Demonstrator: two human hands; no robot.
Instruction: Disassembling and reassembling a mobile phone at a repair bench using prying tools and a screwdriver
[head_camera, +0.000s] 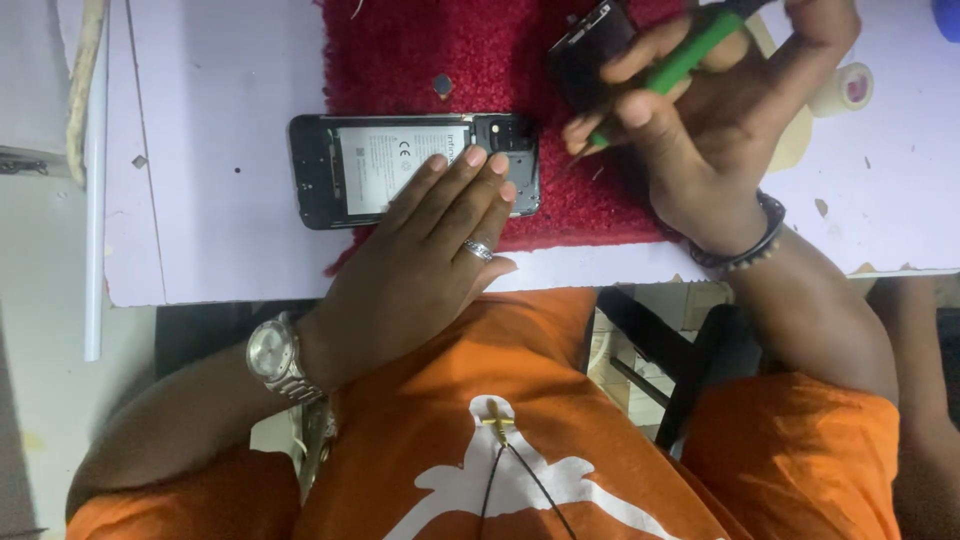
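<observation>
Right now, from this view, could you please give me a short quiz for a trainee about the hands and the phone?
1. True or false: the left hand lies flat on the opened phone.
2. Which colour is the tool held in the right hand? A) green B) yellow C) blue
3. Fill in: the opened phone lies partly on a ___ mat.
Key: 1 true; 2 A; 3 red.

left hand flat, fingers extended, right hand curled, gripping
</observation>
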